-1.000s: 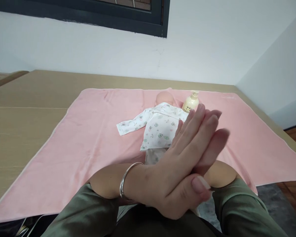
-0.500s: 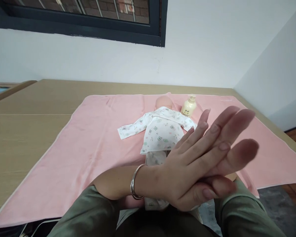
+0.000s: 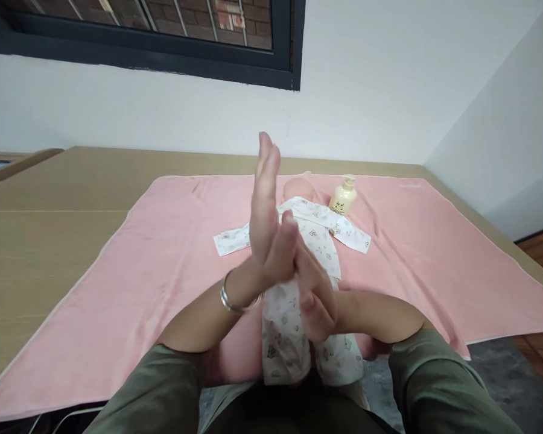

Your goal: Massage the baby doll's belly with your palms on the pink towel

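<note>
My left hand [image 3: 269, 235] points upward with its fingers stretched out, a silver bangle [image 3: 228, 298] around its wrist. Its lower palm presses against my right hand [image 3: 315, 295], whose fingers lie along it and are partly hidden and a little blurred. No object shows between the palms. Beyond and beneath them, a baby doll [image 3: 297, 188] lies on a pink blanket [image 3: 172, 259]. It wears a white printed shirt [image 3: 319, 238] with sleeves spread, and matching trousers [image 3: 283, 337]. My hands cover part of the shirt and waist.
A pale yellow pump bottle [image 3: 344, 198] stands on the blanket right of the doll's head. The blanket covers much of a wooden table [image 3: 49, 241]. Behind it rise a white wall [image 3: 366, 90] and a dark window frame [image 3: 285, 66].
My hands have swung from pointing right to a more upright pose farther left, still pressed together. More of the doll's right-side sleeve and trousers now shows.
</note>
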### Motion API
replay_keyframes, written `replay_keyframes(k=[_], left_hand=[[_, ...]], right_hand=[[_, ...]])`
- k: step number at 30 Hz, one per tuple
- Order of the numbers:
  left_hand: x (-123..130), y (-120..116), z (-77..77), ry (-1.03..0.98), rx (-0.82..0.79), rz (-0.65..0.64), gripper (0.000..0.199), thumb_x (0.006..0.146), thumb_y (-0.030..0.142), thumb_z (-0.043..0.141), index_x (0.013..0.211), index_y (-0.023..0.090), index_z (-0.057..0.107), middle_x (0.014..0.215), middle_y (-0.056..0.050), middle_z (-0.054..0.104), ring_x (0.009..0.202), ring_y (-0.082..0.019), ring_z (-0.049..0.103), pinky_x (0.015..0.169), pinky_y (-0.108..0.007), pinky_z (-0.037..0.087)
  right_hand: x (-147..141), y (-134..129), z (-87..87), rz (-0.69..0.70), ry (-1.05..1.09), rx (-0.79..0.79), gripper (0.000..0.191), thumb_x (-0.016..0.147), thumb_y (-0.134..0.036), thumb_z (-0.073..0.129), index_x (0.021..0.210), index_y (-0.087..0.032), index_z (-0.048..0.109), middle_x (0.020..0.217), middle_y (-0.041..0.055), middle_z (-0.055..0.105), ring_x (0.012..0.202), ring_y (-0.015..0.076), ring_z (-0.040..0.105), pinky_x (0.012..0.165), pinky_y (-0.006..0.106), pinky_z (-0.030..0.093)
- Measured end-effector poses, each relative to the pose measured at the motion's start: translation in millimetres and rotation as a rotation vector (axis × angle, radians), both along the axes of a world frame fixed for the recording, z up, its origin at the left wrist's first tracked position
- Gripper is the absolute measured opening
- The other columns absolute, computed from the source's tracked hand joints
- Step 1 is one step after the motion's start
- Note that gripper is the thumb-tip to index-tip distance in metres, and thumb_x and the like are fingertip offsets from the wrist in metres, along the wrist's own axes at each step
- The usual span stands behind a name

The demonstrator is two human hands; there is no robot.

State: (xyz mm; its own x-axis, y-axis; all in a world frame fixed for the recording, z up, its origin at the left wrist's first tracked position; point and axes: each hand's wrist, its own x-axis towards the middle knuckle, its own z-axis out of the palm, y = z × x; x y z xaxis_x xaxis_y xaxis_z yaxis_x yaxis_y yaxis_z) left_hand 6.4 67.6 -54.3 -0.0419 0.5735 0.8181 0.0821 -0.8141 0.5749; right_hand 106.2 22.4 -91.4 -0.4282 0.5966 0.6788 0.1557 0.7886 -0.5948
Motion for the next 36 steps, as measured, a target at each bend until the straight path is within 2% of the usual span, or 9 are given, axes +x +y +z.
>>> replay_keyframes(k=[3,7,11,14,17,23,27,30,36], left_hand=[[-7.9,53.0,-32.9,-0.118,-0.063,0.055,0.055,0.096,0.065,0.033,0.138,0.033,0.046,0.155,0.0,0.04,0.148,-0.026,0.032,0.121,-0.047,0.035],[-12.2,102.8,-80.3,-0.155,-0.34,0.239,0.04,0.1,0.047,0.039,0.12,0.02,0.06,0.131,-0.01,0.063,0.129,-0.023,0.055,0.112,-0.041,0.045],[-10.1,117.6,-106.7,-0.048,-0.59,0.302,0.026,0.096,0.027,0.043,0.111,0.016,0.062,0.124,-0.012,0.067,0.12,-0.023,0.061,0.108,-0.039,0.047],[-8.3,115.9,-119.5,0.096,-0.564,0.265,0.028,0.095,0.023,0.039,0.109,0.015,0.062,0.116,-0.013,0.069,0.111,-0.024,0.064,0.104,-0.041,0.049],[-8.8,112.7,-129.8,0.186,-0.508,0.313,0.028,0.092,0.021,0.04,0.109,0.016,0.063,0.116,-0.014,0.069,0.112,-0.026,0.063,0.103,-0.045,0.049],[-11.9,108.5,-137.6,0.281,-0.468,0.345,0.031,0.085,0.012,0.042,0.106,0.015,0.064,0.115,-0.014,0.068,0.114,-0.027,0.061,0.105,-0.047,0.047],[-13.5,107.6,-137.4,0.287,-0.506,0.359,0.03,0.085,0.013,0.041,0.103,0.017,0.065,0.112,-0.012,0.07,0.11,-0.026,0.063,0.102,-0.046,0.048],[-13.6,108.6,-137.7,0.302,-0.497,0.362,0.031,0.084,0.014,0.041,0.103,0.017,0.065,0.112,-0.012,0.071,0.11,-0.026,0.063,0.102,-0.044,0.048],[-13.2,108.5,-138.4,0.33,-0.472,0.344,0.03,0.086,0.018,0.042,0.104,0.017,0.066,0.112,-0.011,0.071,0.109,-0.025,0.063,0.102,-0.042,0.048]], right_hand=[[3.7,25.7,-1.2,-0.076,0.169,0.062,0.054,0.102,-0.044,0.013,0.151,-0.027,0.03,0.158,0.0018,0.034,0.149,0.0208,0.026,0.124,0.045,0.028],[5.3,81.1,-18.7,-0.396,-0.031,-0.075,0.046,0.1,-0.029,0.025,0.134,-0.018,0.054,0.143,0.0087,0.055,0.14,0.0192,0.044,0.118,0.043,0.038],[5.7,127.3,-46.7,-0.48,-0.268,-0.07,0.04,0.089,-0.013,0.039,0.117,-0.013,0.068,0.137,0.0099,0.06,0.136,0.0222,0.048,0.119,0.045,0.036],[12.3,143.1,-59.9,-0.419,-0.424,0.028,0.04,0.088,-0.011,0.041,0.116,-0.013,0.069,0.133,0.0104,0.062,0.132,0.0236,0.053,0.119,0.045,0.036],[24.1,148.8,-62.9,-0.408,-0.485,0.046,0.037,0.091,-0.016,0.044,0.118,-0.016,0.069,0.133,0.0098,0.062,0.128,0.0234,0.057,0.115,0.041,0.043],[25.5,132.5,-66.2,-0.661,-0.625,0.011,0.043,0.097,-0.021,0.04,0.13,-0.001,0.059,0.138,0.0229,0.056,0.134,0.0335,0.05,0.115,0.048,0.041],[16.2,117.2,-66.8,-0.544,-0.751,0.106,0.045,0.094,-0.016,0.041,0.134,-0.002,0.055,0.143,0.0208,0.051,0.139,0.0331,0.043,0.119,0.052,0.034],[21.2,126.2,-63.9,-0.456,-0.757,0.036,0.045,0.094,-0.016,0.041,0.136,-0.008,0.055,0.145,0.0138,0.051,0.141,0.0273,0.042,0.121,0.049,0.031],[32.2,145.2,-66.0,-0.606,-0.679,-0.129,0.054,0.098,-0.03,0.04,0.142,0.002,0.045,0.15,0.0221,0.041,0.143,0.0307,0.037,0.121,0.046,0.029]])
